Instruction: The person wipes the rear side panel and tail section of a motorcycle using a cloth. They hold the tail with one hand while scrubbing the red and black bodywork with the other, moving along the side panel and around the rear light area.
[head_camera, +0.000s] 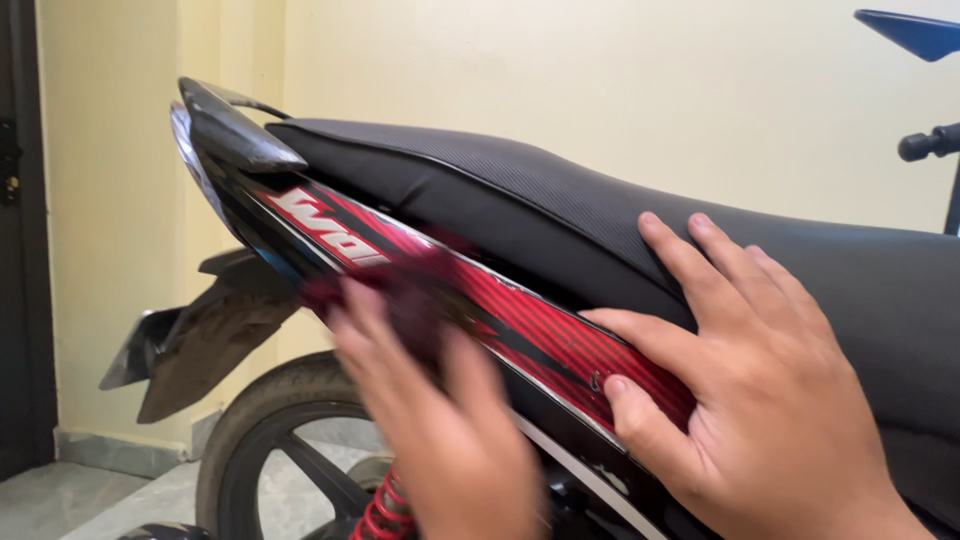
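1. Rear mudguard (200, 345): dusty black flap, well to the left of the left hand and lower than its fingertips, in front of the cream wall (600, 70).
2. Rear wheel (262, 440): black tyre and spokes, just left of and below the left hand; a red coil spring (385, 515) shows directly beneath that hand's palm.
3. Tail cowl (235, 130): glossy black tip, above and left of the left hand.
4. Left hand (430, 420): motion-blurred, fingers loosely curled and pressed over a dark red cloth (400, 290), which lies under the fingertips against the side panel.
5. Side panel (540, 335): red-and-black striped fairing running between the two hands; the cloth touches its left stretch.
6. Right hand (745, 385): spread flat and holding nothing; the thumb rests on the red panel, the fingers lie on the seat.
7. Seat (560, 200): black textured saddle, above the left hand and under the right fingers.
8. Handlebar end (925, 143): black, above and right of the right hand.
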